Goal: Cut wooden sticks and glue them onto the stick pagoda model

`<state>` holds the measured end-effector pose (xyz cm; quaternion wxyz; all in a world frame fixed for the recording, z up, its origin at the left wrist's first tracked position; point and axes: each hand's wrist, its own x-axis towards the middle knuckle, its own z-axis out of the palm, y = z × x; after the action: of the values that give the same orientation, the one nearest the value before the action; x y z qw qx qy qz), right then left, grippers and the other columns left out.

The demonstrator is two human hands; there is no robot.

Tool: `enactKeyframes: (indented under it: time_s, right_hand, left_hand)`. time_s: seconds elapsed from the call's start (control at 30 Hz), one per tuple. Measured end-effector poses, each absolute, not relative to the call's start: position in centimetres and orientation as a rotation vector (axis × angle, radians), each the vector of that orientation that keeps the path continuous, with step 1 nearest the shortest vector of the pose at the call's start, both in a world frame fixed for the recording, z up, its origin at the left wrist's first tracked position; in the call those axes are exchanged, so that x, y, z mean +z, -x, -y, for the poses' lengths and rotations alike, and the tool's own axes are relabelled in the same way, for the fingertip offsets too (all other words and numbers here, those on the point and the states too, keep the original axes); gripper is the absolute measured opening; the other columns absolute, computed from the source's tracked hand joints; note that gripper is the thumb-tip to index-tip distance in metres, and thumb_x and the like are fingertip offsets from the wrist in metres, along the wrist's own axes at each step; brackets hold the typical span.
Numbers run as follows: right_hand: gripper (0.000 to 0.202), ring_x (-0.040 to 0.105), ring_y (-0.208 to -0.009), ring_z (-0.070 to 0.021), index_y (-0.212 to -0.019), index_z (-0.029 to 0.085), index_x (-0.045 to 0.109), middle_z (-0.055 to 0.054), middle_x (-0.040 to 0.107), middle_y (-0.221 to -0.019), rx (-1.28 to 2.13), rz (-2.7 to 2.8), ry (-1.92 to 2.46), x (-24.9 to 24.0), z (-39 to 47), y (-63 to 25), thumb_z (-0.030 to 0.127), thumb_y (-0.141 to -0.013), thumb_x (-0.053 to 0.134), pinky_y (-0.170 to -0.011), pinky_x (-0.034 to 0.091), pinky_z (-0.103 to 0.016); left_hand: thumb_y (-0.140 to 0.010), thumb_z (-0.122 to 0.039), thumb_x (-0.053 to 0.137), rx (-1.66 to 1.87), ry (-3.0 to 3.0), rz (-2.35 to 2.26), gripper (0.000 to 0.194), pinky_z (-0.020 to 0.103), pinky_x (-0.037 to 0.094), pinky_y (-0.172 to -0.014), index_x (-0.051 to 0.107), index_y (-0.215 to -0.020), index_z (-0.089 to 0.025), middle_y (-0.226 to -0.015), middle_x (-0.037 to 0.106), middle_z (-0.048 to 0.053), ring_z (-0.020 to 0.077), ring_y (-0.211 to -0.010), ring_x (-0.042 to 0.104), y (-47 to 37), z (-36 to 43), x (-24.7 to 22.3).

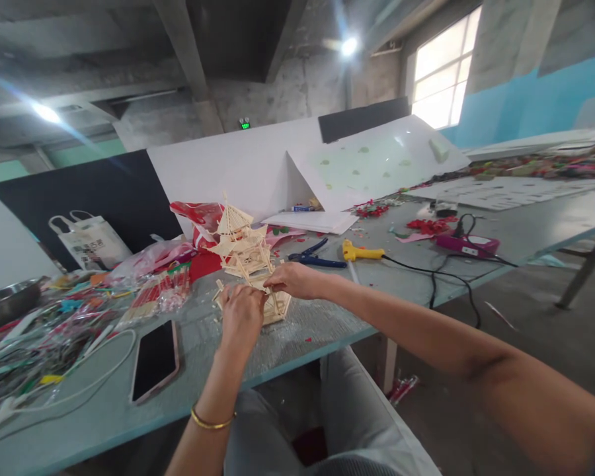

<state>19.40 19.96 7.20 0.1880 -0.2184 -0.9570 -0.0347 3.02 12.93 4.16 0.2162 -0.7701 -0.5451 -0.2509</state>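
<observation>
A small pagoda model (245,250) of pale wooden sticks, with tiered pointed roofs, stands near the table's front edge. My left hand (242,311) is at its near left side, fingers bent and closed against the lower part. From the right, my right hand (293,279) reaches to the lower tier, its thumb and fingertips pinched together. Whatever lies between those fingertips is too small to make out. Both hands cover part of the model's base. To the right lie blue-handled pliers (318,256) and a yellow hot glue gun (361,252), neither touched by a hand.
A phone (155,360) lies left of my left hand, beside a white cable (123,337). Plastic bags and bundled sticks (161,291) crowd the left side. The glue gun's black cord runs toward a purple power strip (469,245). White boards (238,165) stand behind.
</observation>
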Motion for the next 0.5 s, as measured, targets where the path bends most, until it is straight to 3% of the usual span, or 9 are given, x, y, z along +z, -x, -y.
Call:
enactKeyframes:
  time_s: [0.5]
  right_hand:
    - [0.016, 0.06, -0.072, -0.0154, -0.084, 0.014, 0.07, -0.005, 0.07, -0.077, -0.152, 2.729, 0.666, 7.85, -19.64, -18.91, 0.011, -0.083, 0.054, -0.066, 0.039, -0.024]
  left_hand:
    - [-0.084, -0.024, 0.048, -0.735, 2.175, 1.529, 0.022, 0.048, 0.03, -0.095, 0.068, -0.075, -0.019, -0.078, 0.069, 0.008, 0.025, -0.088, 0.058, -3.31, -13.13, 4.14]
